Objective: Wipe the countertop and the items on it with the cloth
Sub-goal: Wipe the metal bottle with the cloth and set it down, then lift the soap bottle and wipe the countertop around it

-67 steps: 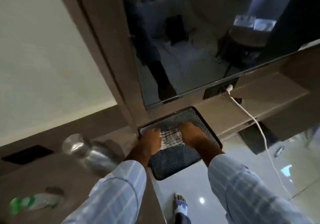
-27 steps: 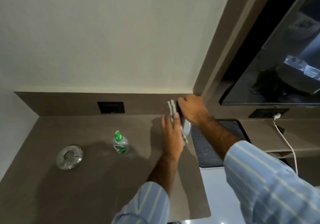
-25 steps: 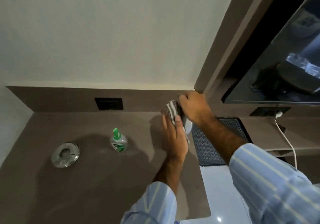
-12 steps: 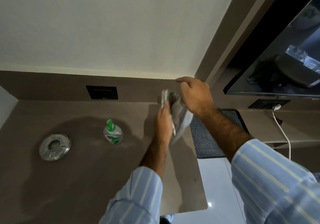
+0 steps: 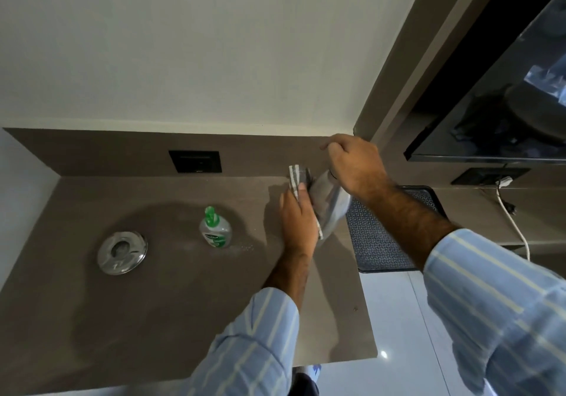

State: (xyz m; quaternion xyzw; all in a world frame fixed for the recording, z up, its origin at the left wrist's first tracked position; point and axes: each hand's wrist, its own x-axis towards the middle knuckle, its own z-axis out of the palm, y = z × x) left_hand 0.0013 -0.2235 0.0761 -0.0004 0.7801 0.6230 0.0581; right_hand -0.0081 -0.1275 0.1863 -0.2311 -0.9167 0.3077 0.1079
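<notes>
My right hand point(image 5: 355, 166) grips a steel bottle point(image 5: 330, 204) by its top and holds it tilted over the right part of the brown countertop point(image 5: 153, 303). My left hand point(image 5: 298, 221) presses a grey-and-white striped cloth point(image 5: 295, 177) against the bottle's side. Most of the cloth is hidden between my palm and the bottle. A clear soap bottle with a green pump point(image 5: 215, 228) stands near the counter's middle. A round shiny metal dish point(image 5: 122, 252) lies to its left.
A black patterned tray point(image 5: 379, 236) sits on the lower shelf to the right of the counter. A black wall socket point(image 5: 195, 161) is in the backsplash. A dark screen point(image 5: 505, 89) hangs at upper right, with a white cable point(image 5: 514, 224) plugged in below it.
Both hands left the black tray and came to the counter. My right hand took the steel bottle by its top. Over the last second my left hand kept the cloth on its side.
</notes>
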